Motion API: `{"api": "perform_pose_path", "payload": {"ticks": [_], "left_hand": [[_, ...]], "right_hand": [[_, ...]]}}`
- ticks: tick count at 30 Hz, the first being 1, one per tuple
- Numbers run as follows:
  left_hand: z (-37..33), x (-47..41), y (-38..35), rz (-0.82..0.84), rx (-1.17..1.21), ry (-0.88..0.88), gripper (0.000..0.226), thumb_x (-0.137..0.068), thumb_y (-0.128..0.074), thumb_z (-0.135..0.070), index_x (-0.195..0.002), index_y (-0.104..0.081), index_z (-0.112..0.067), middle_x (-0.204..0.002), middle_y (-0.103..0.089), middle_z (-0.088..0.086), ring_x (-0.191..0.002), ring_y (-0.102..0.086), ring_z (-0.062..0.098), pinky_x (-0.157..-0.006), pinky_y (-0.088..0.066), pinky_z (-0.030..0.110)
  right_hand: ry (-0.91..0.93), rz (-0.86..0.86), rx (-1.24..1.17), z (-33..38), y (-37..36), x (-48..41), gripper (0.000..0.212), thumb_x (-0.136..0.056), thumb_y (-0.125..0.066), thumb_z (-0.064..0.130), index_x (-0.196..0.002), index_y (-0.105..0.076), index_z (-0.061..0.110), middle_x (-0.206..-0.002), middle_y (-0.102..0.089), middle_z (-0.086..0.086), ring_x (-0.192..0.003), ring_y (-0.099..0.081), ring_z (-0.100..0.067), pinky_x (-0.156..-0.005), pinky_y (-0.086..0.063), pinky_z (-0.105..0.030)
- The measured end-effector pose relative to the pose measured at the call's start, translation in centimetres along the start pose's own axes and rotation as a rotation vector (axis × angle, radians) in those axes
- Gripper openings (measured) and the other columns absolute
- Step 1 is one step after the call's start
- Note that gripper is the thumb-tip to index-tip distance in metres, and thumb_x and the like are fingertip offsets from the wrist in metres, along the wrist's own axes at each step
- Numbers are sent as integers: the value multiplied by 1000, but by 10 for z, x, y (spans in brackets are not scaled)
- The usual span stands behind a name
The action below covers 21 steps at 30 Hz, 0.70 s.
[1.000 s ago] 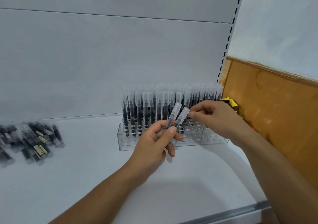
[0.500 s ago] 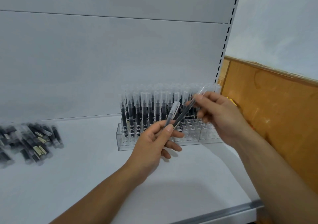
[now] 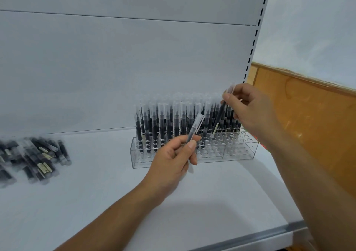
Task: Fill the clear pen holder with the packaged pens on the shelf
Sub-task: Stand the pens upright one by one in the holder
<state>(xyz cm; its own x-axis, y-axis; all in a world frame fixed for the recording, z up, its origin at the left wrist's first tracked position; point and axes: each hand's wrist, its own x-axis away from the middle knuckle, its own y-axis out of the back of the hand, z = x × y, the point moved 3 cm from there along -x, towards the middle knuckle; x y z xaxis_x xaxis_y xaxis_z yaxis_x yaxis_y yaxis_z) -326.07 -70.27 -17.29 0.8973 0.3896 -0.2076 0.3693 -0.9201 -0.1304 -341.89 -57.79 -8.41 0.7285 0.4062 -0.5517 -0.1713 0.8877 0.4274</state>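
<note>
The clear pen holder point(image 3: 238, 152) stands on the white shelf against the back panel, with several black pens upright in its rear and left slots. In front of it, my left hand point(image 3: 171, 164) grips one packaged pen point(image 3: 194, 128), its clear cap pointing up and right. My right hand point(image 3: 248, 112) pinches a second pen point(image 3: 218, 119) near its cap. That pen slants down to the left, with its lower tip at the holder's front slots. A pile of packaged pens point(image 3: 34, 158) lies at the shelf's far left.
The white shelf point(image 3: 96, 193) has a metal front rail point(image 3: 250, 237) at the lower right. A slotted upright point(image 3: 256, 33) marks the shelf's right end, and a brown wooden panel point(image 3: 308, 119) stands beyond it.
My right hand has taken one pen away from my left hand, lifted it up and right, then tilted its tip down onto the holder. My left hand keeps the other pen.
</note>
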Motion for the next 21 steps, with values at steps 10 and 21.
{"api": "perform_pose_path", "payload": {"ticks": [10, 21], "left_hand": [[0, 0, -1, 2, 21, 9, 23, -98, -49, -18, -114, -64, -12, -63, -55, 0, -47, -26, 10, -43, -22, 16], [2, 0, 0, 24, 6, -15, 21, -98, -49, -18, -111, -65, -12, -64, -57, 0, -48, -27, 12, -45, -20, 21]], "right_hand": [[-69, 210, 189, -8, -22, 11, 18, -90, -66, 38, -80, -56, 28, -77, -66, 3, -59, -62, -11, -60, -48, -26], [-57, 250, 59, -1, -12, 39, 8, -89, -67, 35, -89, -70, 28, -74, -65, 15, -66, -56, 0, -59, -44, -16]]}}
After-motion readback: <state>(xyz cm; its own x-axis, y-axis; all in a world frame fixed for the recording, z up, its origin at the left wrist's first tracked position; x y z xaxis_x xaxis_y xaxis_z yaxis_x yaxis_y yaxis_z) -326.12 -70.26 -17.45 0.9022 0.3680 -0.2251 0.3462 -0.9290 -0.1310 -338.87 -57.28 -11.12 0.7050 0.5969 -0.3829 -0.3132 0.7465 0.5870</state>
